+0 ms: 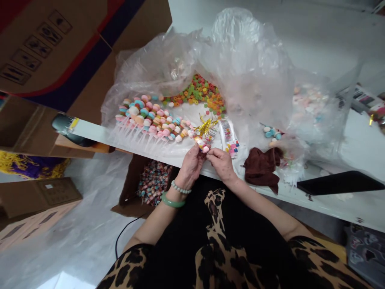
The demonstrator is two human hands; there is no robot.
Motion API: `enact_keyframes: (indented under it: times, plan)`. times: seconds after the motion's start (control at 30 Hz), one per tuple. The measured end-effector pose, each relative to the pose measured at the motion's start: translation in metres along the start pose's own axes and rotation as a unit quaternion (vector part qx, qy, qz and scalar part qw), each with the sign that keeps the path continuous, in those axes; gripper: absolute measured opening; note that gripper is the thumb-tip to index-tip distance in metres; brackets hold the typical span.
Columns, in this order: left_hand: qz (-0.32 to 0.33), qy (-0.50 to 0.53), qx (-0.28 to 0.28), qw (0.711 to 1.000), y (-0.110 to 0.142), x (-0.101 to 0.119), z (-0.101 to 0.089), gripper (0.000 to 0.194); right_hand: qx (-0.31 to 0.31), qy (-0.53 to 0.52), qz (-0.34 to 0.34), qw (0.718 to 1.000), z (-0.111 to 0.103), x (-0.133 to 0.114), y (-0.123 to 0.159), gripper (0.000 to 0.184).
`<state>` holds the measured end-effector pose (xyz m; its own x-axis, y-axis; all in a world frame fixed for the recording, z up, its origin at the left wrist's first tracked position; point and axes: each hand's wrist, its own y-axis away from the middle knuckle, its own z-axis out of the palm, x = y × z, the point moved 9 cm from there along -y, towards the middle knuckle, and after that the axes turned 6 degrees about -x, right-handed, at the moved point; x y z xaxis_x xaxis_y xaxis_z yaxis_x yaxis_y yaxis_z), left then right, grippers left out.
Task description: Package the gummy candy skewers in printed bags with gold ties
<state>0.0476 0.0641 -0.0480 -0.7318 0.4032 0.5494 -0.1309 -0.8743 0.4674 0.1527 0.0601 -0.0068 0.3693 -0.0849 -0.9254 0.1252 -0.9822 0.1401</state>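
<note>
At the table's front edge, my left hand point(194, 162) is closed on a small candy skewer in a printed clear wrapper point(205, 148). My right hand point(221, 163) pinches the near end of the same wrapped candy skewer; what exactly lies between those fingertips is too small to tell. Just beyond both hands lie gold twist ties point(206, 126) and a stack of printed clear wrappers point(227, 136). To the left, rows of pastel candy skewers point(153, 120) rest with their white sticks toward me. Behind them is a heap of colourful ring gummies point(207, 94).
Crumpled plastic bags point(252, 76) cover the table's back. A brown cloth point(261, 164) and a black tablet-like slab point(339, 182) lie right. Below the edge, an open carton holds many wrapped candies point(155, 180). A large cardboard box point(84, 44) stands upper left.
</note>
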Motion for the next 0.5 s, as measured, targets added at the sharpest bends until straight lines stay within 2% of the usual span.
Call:
enact_keyframes:
  times: [0.1, 0.17, 0.23, 0.3, 0.37, 0.43, 0.5]
  plan:
    - [0.003, -0.006, -0.007, 1.0, 0.002, -0.008, 0.004, 0.027, 0.055, 0.103, -0.04, 0.992, -0.005, -0.01, 0.005, 0.02]
    - [-0.012, -0.027, -0.006, 1.0, 0.005, -0.01, 0.004, 0.031, 0.082, 0.186, -0.075, 0.976, -0.007, -0.018, 0.009, 0.023]
    - [0.002, -0.067, 0.011, 0.998, 0.008, -0.001, 0.0, 0.036, 0.115, 0.26, -0.115, 0.952, -0.01, -0.025, 0.014, 0.025]
    - [0.049, -0.135, 0.037, 0.989, 0.012, 0.016, -0.004, 0.039, 0.137, 0.315, -0.153, 0.927, -0.011, -0.03, 0.017, 0.026]
    - [0.09, -0.212, 0.044, 0.972, 0.016, 0.031, -0.003, 0.038, 0.138, 0.34, -0.172, 0.914, -0.011, -0.033, 0.019, 0.026]
    - [0.101, -0.254, 0.039, 0.961, 0.016, 0.036, -0.001, 0.034, 0.123, 0.334, -0.166, 0.92, -0.012, -0.032, 0.018, 0.026]
    - [0.092, -0.253, 0.037, 0.962, 0.014, 0.034, -0.001, 0.032, 0.105, 0.289, -0.138, 0.941, -0.015, -0.027, 0.016, 0.025]
